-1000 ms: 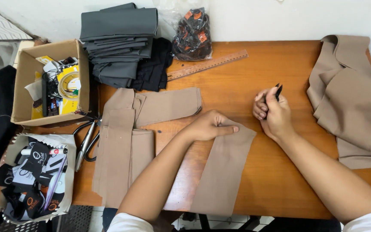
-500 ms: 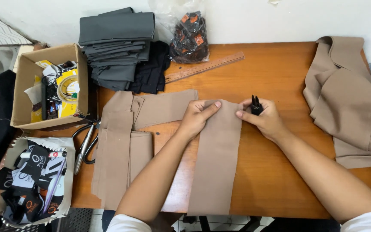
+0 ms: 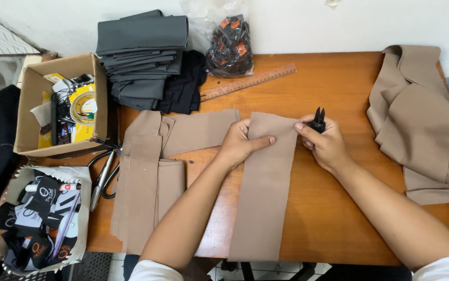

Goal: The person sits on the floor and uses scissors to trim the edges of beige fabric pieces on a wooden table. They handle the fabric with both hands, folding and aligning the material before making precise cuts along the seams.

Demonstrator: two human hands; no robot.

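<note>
At frame centre the left hand (image 3: 241, 143) presses flat on the top of a long tan fabric strip (image 3: 264, 192) on the wooden worktop (image 3: 334, 218); the right hand (image 3: 326, 144), touching the strip's upper right edge, is closed around small black snips (image 3: 318, 119).

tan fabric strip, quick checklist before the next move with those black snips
1. Tan fabric strip lies flat on the wooden table: ok.
2. Left hand presses on the strip's top end: ok.
3. Right hand grips the black snips at the strip's top right corner: ok.
4. Snip blades open or closed: cannot tell.
5. Strip's lower end hangs past the table's front edge: not ok.
6. Wooden ruler and the tan pieces to the left lie apart from the snips: ok.
</note>
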